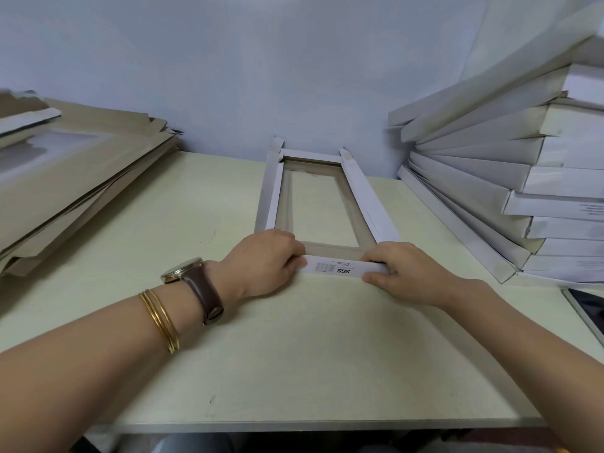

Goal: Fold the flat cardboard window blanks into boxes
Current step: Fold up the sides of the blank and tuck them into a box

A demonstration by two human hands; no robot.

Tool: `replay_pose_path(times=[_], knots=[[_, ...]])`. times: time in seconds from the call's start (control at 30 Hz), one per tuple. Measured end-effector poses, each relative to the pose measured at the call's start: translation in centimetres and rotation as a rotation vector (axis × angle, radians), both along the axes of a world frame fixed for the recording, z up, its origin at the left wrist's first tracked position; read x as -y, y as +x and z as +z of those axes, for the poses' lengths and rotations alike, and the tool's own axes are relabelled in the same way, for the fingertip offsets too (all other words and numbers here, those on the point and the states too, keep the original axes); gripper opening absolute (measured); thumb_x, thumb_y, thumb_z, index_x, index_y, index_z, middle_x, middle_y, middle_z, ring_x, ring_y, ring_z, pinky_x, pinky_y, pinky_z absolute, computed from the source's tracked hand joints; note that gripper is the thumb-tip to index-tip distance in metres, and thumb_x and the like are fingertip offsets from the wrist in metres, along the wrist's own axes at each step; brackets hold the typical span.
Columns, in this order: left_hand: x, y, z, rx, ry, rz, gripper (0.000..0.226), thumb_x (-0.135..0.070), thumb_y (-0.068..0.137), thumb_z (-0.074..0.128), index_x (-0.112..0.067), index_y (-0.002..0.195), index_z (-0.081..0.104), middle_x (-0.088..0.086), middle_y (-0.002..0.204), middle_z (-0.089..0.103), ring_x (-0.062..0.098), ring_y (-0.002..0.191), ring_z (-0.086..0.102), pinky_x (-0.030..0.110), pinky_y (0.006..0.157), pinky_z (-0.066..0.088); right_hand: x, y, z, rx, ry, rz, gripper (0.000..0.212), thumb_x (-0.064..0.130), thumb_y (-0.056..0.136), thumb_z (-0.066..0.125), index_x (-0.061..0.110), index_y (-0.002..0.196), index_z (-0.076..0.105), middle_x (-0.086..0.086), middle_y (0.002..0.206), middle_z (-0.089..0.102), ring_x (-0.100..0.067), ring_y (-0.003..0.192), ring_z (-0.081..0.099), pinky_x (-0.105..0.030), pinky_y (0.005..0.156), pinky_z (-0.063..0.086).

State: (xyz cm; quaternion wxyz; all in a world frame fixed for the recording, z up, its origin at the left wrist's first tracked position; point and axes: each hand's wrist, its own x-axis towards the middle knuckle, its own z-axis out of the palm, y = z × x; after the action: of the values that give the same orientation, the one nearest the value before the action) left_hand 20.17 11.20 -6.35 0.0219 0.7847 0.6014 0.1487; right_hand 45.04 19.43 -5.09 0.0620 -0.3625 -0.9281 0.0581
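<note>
A person at a pale surface (pixel 294 354) pinches the printed near flap (pixel 340 268) of a cardboard window blank (pixel 362 197). The left hand (pixel 268 259) grips one end and the right hand (pixel 402 273) the other, fingers curled over the strip. Holding both ends at once appears meant to turn the flap up evenly along its crease, so the end wall rises square.

The blank lies in the middle of the surface, running from the hands away to the wall (pixel 294 60). Its two long side strips are raised and the far end is partly up. Through the window the surface shows. The near end looks to be the last wall left to fold.

A pile of flat blanks (pixel 81 178) sits well to the left, within the left arm's reach. A leaning stack of folded boxes (pixel 490 191) crowds the right side, its lowest edges close to the right wrist, and it may hamper setting the next box down. A dark flat object (pixel 588 308), cut off at the right edge, lies just near of that stack. A watch (pixel 183 271) and thin bangles (pixel 160 322) ring the left wrist.
</note>
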Motion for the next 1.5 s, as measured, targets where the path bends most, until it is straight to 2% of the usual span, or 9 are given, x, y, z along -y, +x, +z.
replay_pose_path(times=[0.17,0.37,0.5,0.67,0.77,0.9,1.2,1.37,1.5], knots=[[0.1,0.0,-0.1,0.007,0.016,-0.003,0.027,-0.028,0.099,0.044,-0.020,0.073,0.043,-0.010,0.071,0.037,0.018,0.080,0.043,0.035,0.069,0.041,-0.2,-0.3,-1.0,-0.059,-0.012,0.070,0.003,0.019,0.094,0.054,0.019,0.092,0.056,0.008,0.084,0.053,-0.012,0.081,0.047,-0.032,0.072,0.041],[0.2,0.3,0.3,0.021,-0.041,0.056,0.031,-0.033,0.097,0.048,-0.018,0.070,0.045,-0.004,0.074,0.049,0.022,0.080,0.049,0.036,0.072,0.043,-0.1,-1.1,-1.6,-0.059,0.041,0.090,0.021,0.025,0.100,0.045,0.020,0.080,0.042,0.012,0.074,0.042,-0.006,0.073,0.039,-0.027,0.061,0.028],[-0.1,0.3,0.8,0.218,-0.086,0.131,0.035,-0.039,0.094,0.052,-0.010,0.077,0.061,0.002,0.073,0.058,0.020,0.070,0.050,0.030,0.062,0.039,0.0,-1.2,-1.5,-0.069,0.019,0.083,0.023,0.022,0.100,0.047,0.019,0.078,0.042,0.012,0.072,0.042,0.003,0.071,0.041,-0.027,0.059,0.026],[-1.3,-0.8,1.1,0.207,0.124,0.329,0.014,-0.014,0.089,0.057,-0.014,0.091,0.070,0.005,0.095,0.047,0.029,0.099,0.043,0.026,0.082,0.034,0.0,-1.3,-1.3,-0.081,0.001,0.075,0.022,0.023,0.100,0.048,0.023,0.078,0.043,0.013,0.072,0.043,-0.003,0.071,0.042,-0.027,0.061,0.028],[-2.1,-1.7,0.8,0.227,-0.015,0.520,0.012,-0.021,0.082,0.067,-0.016,0.092,0.067,0.006,0.102,0.037,0.030,0.104,0.039,0.028,0.085,0.037,0.1,-1.3,-1.3,-0.085,0.006,0.080,0.022,0.023,0.100,0.048,0.024,0.078,0.042,0.014,0.072,0.043,-0.006,0.072,0.039,-0.026,0.061,0.027],[-2.9,-2.2,1.5,0.345,-0.207,0.573,0.022,-0.023,0.071,0.081,-0.016,0.078,0.061,0.007,0.098,0.056,0.026,0.089,0.055,0.027,0.056,0.039,0.1,-1.2,-1.3,-0.072,0.017,0.078,0.018,0.025,0.100,0.047,0.017,0.084,0.050,0.013,0.073,0.043,-0.007,0.073,0.038,-0.024,0.059,0.026],[-4.4,-2.3,2.4,0.294,-0.322,0.635,0.027,-0.016,0.067,0.078,-0.010,0.088,0.063,0.008,0.091,0.063,0.028,0.082,0.063,0.028,0.064,0.051,-0.1,-1.2,-1.4,-0.067,0.017,0.079,0.017,0.026,0.100,0.047,0.016,0.087,0.053,0.014,0.074,0.044,-0.009,0.074,0.041,-0.024,0.060,0.027],[-4.8,-1.7,3.1,0.280,-0.365,0.628,0.023,-0.010,0.063,0.072,-0.011,0.074,0.051,0.006,0.072,0.056,0.021,0.052,0.056,0.019,0.046,0.040,-0.2,-1.2,-1.5,-0.068,0.017,0.079,0.019,0.026,0.100,0.047,0.023,0.082,0.046,0.013,0.073,0.043,-0.006,0.071,0.041,-0.023,0.059,0.028],[-4.8,-1.0,3.2,0.185,-0.349,0.601,0.017,-0.011,0.063,0.067,-0.012,0.071,0.051,0.004,0.068,0.056,0.020,0.055,0.055,0.019,0.047,0.039,-0.2,-1.2,-1.5,-0.059,0.019,0.075,0.017,0.026,0.100,0.047,0.021,0.084,0.049,0.013,0.074,0.043,-0.002,0.071,0.042,-0.023,0.060,0.028]])
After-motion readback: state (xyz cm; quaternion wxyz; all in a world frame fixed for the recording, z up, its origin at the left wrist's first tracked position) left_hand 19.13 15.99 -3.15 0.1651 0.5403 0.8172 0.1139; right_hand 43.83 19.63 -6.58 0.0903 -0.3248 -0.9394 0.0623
